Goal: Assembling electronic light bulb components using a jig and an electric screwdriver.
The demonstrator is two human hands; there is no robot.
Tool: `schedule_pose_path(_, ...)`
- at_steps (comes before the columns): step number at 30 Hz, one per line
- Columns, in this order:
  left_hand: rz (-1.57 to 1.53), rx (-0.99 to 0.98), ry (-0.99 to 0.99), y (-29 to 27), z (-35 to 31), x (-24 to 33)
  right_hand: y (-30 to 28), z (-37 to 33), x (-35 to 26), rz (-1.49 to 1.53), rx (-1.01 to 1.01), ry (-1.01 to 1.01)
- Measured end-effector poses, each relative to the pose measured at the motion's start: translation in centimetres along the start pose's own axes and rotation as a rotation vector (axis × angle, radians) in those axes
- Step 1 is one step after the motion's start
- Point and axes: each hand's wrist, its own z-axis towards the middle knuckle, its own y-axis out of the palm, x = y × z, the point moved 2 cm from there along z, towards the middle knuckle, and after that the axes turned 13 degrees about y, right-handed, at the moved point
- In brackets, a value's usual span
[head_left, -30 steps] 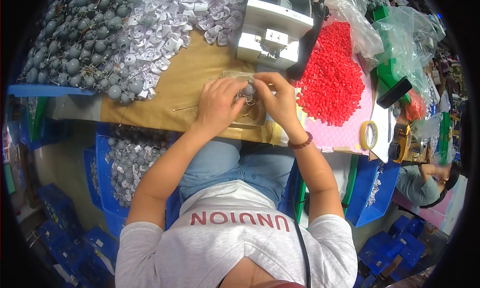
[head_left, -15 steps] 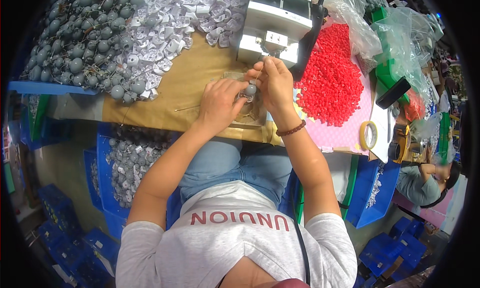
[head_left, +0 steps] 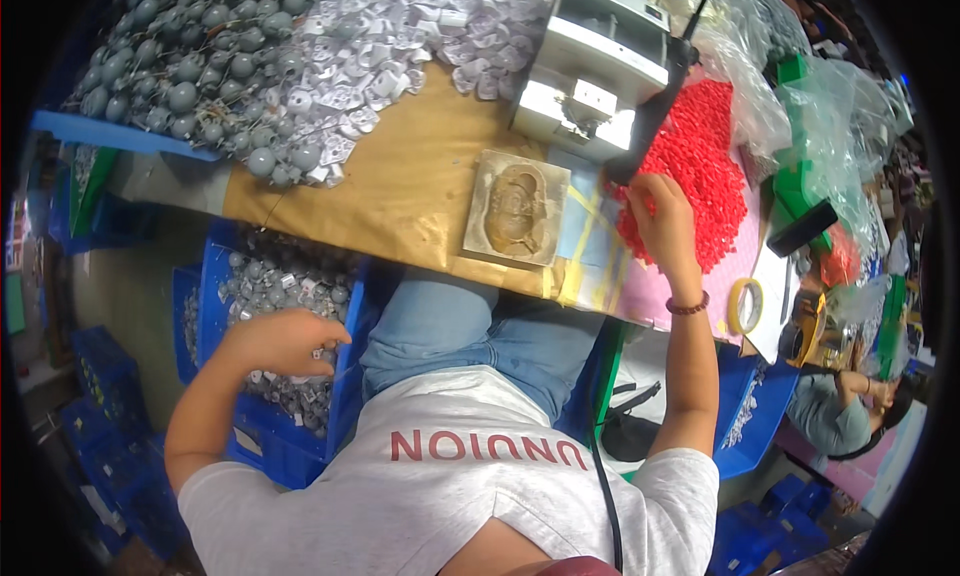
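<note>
My left hand (head_left: 285, 341) is above a blue bin (head_left: 345, 401) holding many grey-and-white ball pieces (head_left: 310, 296). A gap shows between its thumb and fingers, with a small grey-and-white piece visible there; it looks let go rather than gripped. At the near left edge of the heap of small red caps (head_left: 700, 196), my right hand (head_left: 662, 221) has its fingers bent and their tips together. Whatever is in them is too small to make out. Between the hands, on the table, lies a square block (head_left: 482, 211) with a hollowed, rounded recess.
A white machine (head_left: 590, 66) stands at the back, beside a dark bar. Grey balls with strings (head_left: 180, 96) and white plastic parts (head_left: 380, 56) are heaped at the back left. A tape roll (head_left: 744, 306) lies right. Another person (head_left: 835, 411) sits far right.
The grey ball piece has left the block. My left hand moved left and down to the blue bin; my right hand moved right to the red caps. The view shifted slightly.
</note>
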Motion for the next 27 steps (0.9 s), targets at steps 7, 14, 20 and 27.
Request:
schedule_pose_path(7,0.508,0.670,-0.082,-5.9,7.2,-2.5,1.5,0.1,2.8,-0.354,0.010,-0.116)
schedule_pose_path(14,1.016,1.003,-0.063,-14.7,16.7,-8.7,2.3,0.5,3.7,-0.500,0.076,-0.145)
schedule_pose_path(20,1.086,0.961,0.037,-15.8,16.6,-9.0,2.6,0.9,3.6,-0.545,0.093,-0.124)
schedule_pose_path(27,0.987,1.025,0.156,-15.8,15.1,-9.1,2.7,1.3,4.2,-0.448,0.084,-0.089)
